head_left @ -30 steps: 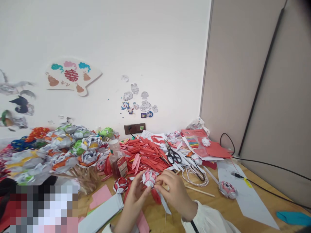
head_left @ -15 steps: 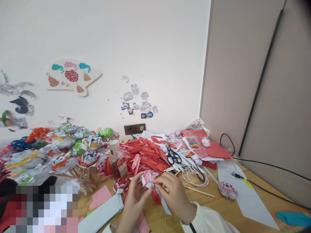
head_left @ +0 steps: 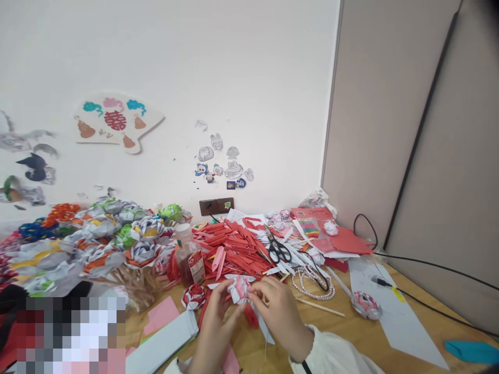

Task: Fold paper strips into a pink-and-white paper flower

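Observation:
Between my two hands is a pink and white folded paper flower (head_left: 239, 289). My left hand (head_left: 221, 317) holds it from the left, fingers curled behind it and thumb below. At its right edge my right hand (head_left: 277, 306) pinches with thumb and forefinger; the exact bit of paper in the pinch is hidden. Just left of my left hand rests a red and white paper flower (head_left: 194, 297). Under my hands lie a red folded strip (head_left: 251, 317) and a white paper strip (head_left: 265, 328) on the wooden table (head_left: 327, 324).
Behind my hands spreads a heap of red folded strips (head_left: 234, 244), with black scissors (head_left: 278, 251) beside it. A pearl string (head_left: 295, 285), a wooden stick (head_left: 322, 307) and another paper flower (head_left: 366, 305) lie rightward. Many finished flowers (head_left: 101, 257) crowd the left, near a bottle (head_left: 183, 254).
The paper flower has turned slightly in my hands and shifted a little to the right. Both hands stay in nearly the same place.

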### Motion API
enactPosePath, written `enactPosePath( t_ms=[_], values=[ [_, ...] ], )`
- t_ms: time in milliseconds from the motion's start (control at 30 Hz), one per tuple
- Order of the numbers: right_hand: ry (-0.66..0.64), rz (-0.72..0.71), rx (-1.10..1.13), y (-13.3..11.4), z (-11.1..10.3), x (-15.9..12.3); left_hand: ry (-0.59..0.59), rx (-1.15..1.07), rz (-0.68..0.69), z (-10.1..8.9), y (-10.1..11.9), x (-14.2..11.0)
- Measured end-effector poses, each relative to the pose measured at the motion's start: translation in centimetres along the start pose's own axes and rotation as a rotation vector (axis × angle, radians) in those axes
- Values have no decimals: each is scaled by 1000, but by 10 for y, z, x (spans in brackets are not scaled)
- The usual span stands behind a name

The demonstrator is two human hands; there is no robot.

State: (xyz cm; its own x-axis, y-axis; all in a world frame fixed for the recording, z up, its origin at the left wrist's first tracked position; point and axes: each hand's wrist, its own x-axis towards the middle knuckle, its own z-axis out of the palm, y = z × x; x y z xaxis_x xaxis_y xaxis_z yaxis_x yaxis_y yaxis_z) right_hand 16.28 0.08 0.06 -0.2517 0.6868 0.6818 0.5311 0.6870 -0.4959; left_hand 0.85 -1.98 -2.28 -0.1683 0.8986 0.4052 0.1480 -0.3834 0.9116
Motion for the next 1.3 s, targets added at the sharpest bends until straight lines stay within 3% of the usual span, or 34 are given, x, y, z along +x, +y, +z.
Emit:
enactPosePath(
  t_ms=[200,433,767,1300],
  values=[
    [-48,9,-11,-2,-1,1,50,18,12,-1,0,1],
    [10,8,-71,-2,-3,-1,30,21,-1,-1,4,-1],
    [-29,9,45,-1,-1,-2,70,65,36,-1,-1,0],
    [-25,311,472,-4,7,1,42,168,69,-1,4,-2]
  ],
)
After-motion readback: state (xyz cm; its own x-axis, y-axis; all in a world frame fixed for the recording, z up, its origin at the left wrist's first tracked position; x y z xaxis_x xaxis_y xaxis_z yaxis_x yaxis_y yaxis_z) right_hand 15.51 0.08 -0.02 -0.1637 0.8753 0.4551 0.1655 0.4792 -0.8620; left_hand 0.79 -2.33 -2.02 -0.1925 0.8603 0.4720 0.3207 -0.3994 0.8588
